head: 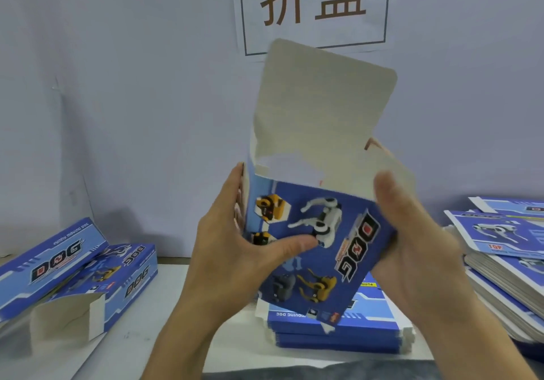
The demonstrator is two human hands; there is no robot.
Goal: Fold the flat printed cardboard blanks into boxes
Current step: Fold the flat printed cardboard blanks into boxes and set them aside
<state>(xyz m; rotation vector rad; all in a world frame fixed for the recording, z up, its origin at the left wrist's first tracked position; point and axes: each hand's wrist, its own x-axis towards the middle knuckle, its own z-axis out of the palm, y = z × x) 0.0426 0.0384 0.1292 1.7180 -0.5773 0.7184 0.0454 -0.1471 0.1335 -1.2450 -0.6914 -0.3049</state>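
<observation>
The half-formed box [318,241] is held up in the air above the surface [176,285], between both hands and in front of the wall sign [313,8]. The left hand [235,250] grasps its left edge, thumb across the printed front and fingers behind; the right hand [412,250] cups the right edge, its thumb blurred near the open mouth, so how tight that grip is cannot be fully told. The box's long axis runs upward and slightly tilted, its open end facing up and away, with the large lid flap [318,108] standing straight above both grips, its plain grey inside showing. It looks like thin printed card: light, stiff along the panels, weak at the creases and probably easy to dent, so holding the vertical edges near mid-height seems best. Just below the right grip lies a stack of flat blanks [338,332]; further right, another pile [506,264]. Well to the left of the left grip lie finished boxes [73,273].
</observation>
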